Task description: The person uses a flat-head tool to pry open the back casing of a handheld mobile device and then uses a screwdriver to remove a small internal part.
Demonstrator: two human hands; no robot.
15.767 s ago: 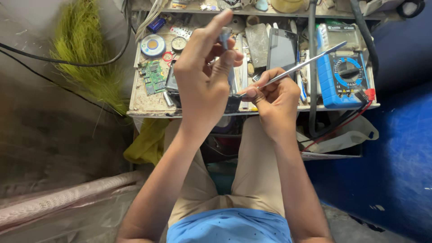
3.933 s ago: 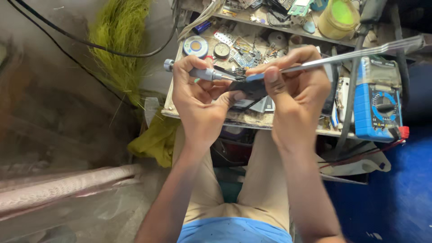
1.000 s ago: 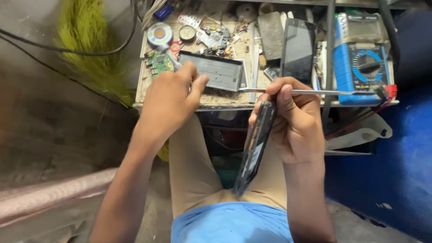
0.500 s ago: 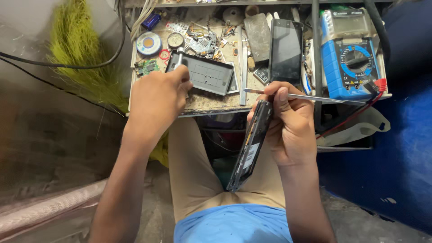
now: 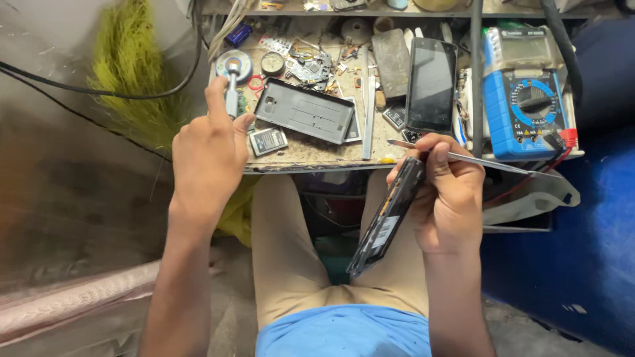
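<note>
My right hand (image 5: 448, 193) grips an opened black phone body (image 5: 385, 218), held on edge over my lap, together with thin metal tweezers (image 5: 476, 160) that stick out to the right. My left hand (image 5: 208, 153) hovers at the bench's left front corner, index finger raised near a small screwdriver (image 5: 232, 99) lying there; it holds nothing. A grey phone back cover (image 5: 305, 110) lies flat on the bench just right of that hand, with a small battery (image 5: 268, 141) in front of it.
The cluttered wooden bench (image 5: 311, 158) carries a black phone (image 5: 431, 86), circuit boards (image 5: 307, 65), a solder reel (image 5: 233, 64) and a blue multimeter (image 5: 529, 99) at the right. Black cables (image 5: 99, 92) cross the left. Yellow-green fibres (image 5: 135, 79) hang left of the bench.
My left hand has let go of the grey back cover, now flat on the bench, and shifted left toward the screwdriver. My right hand stays holding the phone body and tweezers.
</note>
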